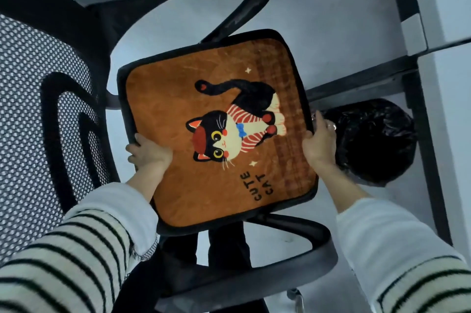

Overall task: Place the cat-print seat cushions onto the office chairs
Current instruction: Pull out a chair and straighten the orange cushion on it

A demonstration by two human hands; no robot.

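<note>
Both hands hold the cat-print cushion (216,124) by opposite edges. The left hand (150,152) curls its fingers round the black-piped border on its side, thumb side pressing on the plush top; the right hand (318,144) clamps the far border, fingers wrapped under the rim. Held wide apart like this, the hands can keep the soft square flat and steer it squarely between the armrests.

Between the hands the cushion lies over the seat of the office chair (51,109), printed face up, turned slightly askew to the chair. Whether it already rests fully on the seat I cannot tell, since the cushion hides the seat.

Its cover looks like short orange-brown velvet with a brushed nap, a woven-look band along the edge nearest the right hand, and rounded corners. Beyond the left hand rises the chair's backrest, black-and-white mesh in a hard black frame. Smooth, curved plastic armrests (254,256) loop beside both wrists. Just past the right hand sits a bin lined with a glossy black bag (377,142), under the desk (446,7).
</note>
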